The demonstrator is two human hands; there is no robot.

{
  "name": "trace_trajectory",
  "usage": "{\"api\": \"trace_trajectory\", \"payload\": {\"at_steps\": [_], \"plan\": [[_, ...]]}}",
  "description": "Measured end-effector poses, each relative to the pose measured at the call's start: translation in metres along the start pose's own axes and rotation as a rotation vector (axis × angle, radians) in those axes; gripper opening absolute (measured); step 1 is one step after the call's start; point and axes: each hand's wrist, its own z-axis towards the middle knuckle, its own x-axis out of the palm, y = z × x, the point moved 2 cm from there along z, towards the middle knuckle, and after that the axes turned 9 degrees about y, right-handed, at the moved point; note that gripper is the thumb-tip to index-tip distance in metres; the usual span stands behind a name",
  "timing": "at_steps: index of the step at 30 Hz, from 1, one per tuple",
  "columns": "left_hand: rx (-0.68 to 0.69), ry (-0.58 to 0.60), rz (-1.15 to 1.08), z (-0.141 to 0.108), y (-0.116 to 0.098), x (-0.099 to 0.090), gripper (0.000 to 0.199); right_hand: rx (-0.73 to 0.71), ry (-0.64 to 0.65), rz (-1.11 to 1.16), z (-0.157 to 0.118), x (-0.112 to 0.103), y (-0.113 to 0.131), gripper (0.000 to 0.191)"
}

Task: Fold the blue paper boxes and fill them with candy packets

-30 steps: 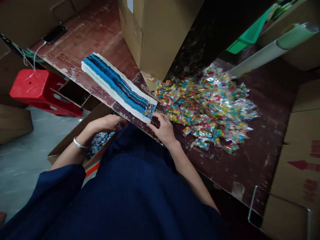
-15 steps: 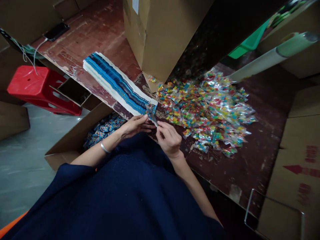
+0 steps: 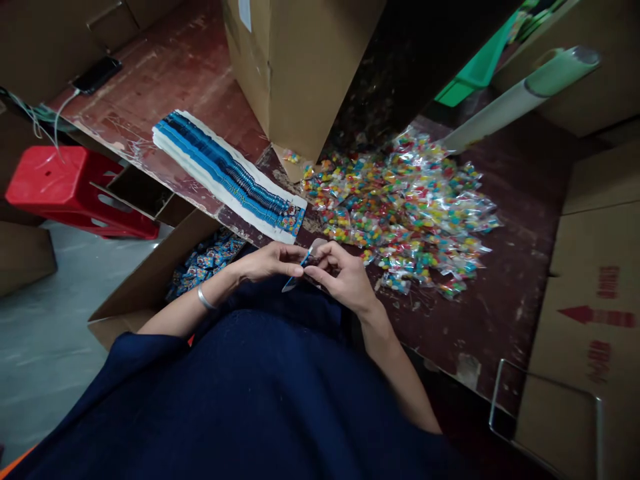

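My left hand [image 3: 270, 261] and my right hand [image 3: 345, 275] meet at the table's front edge. Between their fingertips they pinch a small blue printed packet [image 3: 307, 256], seen almost edge-on, so its front is hidden. Just beyond them lies a long overlapping row of flat blue-and-white printed packets [image 3: 227, 179], with colourful pictures on the nearest one. To the right spreads a heap of small clear bags of multicoloured candy [image 3: 405, 213]. An open carton below my left forearm holds many blue filled packets [image 3: 205, 263].
A tall cardboard box [image 3: 310, 73] stands behind the candy heap. A red stool [image 3: 50, 177] is at left, with a phone [image 3: 97, 75] on a cable above it. A plastic-wrapped roll [image 3: 520, 100] and a green bin [image 3: 465, 80] are at the back right.
Both hands have drawn back from the row toward my body, bringing one blue packet with them. It has turned edge-on between the fingers. The camera view has shifted slightly.
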Motion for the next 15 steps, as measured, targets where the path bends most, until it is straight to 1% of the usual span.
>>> {"api": "trace_trajectory", "payload": {"at_steps": [1, 2, 3, 5, 7, 9, 10, 12, 13, 15], "plan": [[0.000, -0.020, 0.013, 0.000, 0.002, 0.000, 0.050, 0.017, -0.023, 0.044, 0.000, 0.000, -0.001, 0.029], [0.012, -0.058, 0.017, 0.001, 0.003, -0.001, 0.049, 0.026, -0.080, 0.079, 0.000, 0.001, -0.003, 0.031], [0.035, -0.111, 0.013, 0.002, 0.005, -0.001, 0.048, 0.026, -0.163, 0.108, 0.000, 0.002, -0.006, 0.032], [0.114, -0.240, 0.019, 0.005, 0.008, -0.002, 0.046, 0.007, -0.314, 0.168, -0.002, 0.009, -0.011, 0.042], [0.213, -0.362, 0.061, 0.009, 0.011, 0.000, 0.043, -0.009, -0.396, 0.230, -0.003, 0.020, -0.017, 0.053], [0.309, -0.454, 0.109, 0.012, 0.015, 0.006, 0.044, -0.011, -0.476, 0.279, -0.003, 0.032, -0.021, 0.051], [0.349, -0.490, 0.136, 0.013, 0.017, 0.009, 0.049, -0.012, -0.533, 0.297, -0.004, 0.036, -0.023, 0.048], [0.407, -0.529, 0.203, 0.014, 0.021, 0.015, 0.063, -0.024, -0.623, 0.314, -0.005, 0.043, -0.025, 0.044], [0.421, -0.525, 0.245, 0.014, 0.022, 0.017, 0.066, -0.034, -0.646, 0.315, -0.005, 0.045, -0.026, 0.042], [0.421, -0.484, 0.316, 0.013, 0.022, 0.018, 0.058, -0.049, -0.654, 0.291, -0.005, 0.046, -0.029, 0.036]]}}
